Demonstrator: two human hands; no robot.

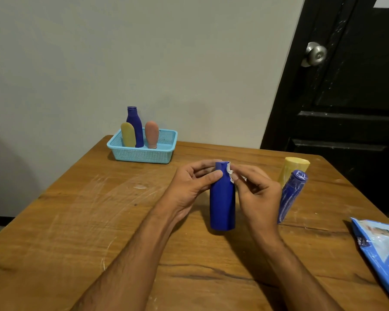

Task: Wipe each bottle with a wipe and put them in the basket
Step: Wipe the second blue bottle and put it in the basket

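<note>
A person's two bare hands worked over a scratched wooden table (81, 221). A blue bottle (222, 198) stood upright near the table's middle, its long axis vertical, cap end up. The left hand (190, 187) gripped it at the neck, thumb and fingers curled round the cap. The right hand (256, 194) pinched a small crumpled white wipe (230, 175) against the right side of the neck, so the wipe sat high on the bottle with most of the body below it unwiped (a judgement, not something shown). A light blue basket (142, 153) sat at the far left edge, well apart from the hands and nearer the left one, holding three upright bottles (138, 131). Near the far right corner waited a second blue bottle (290, 196) and a yellow bottle (294, 167). A blue wipe packet (382, 248) lay at the right edge.
</note>
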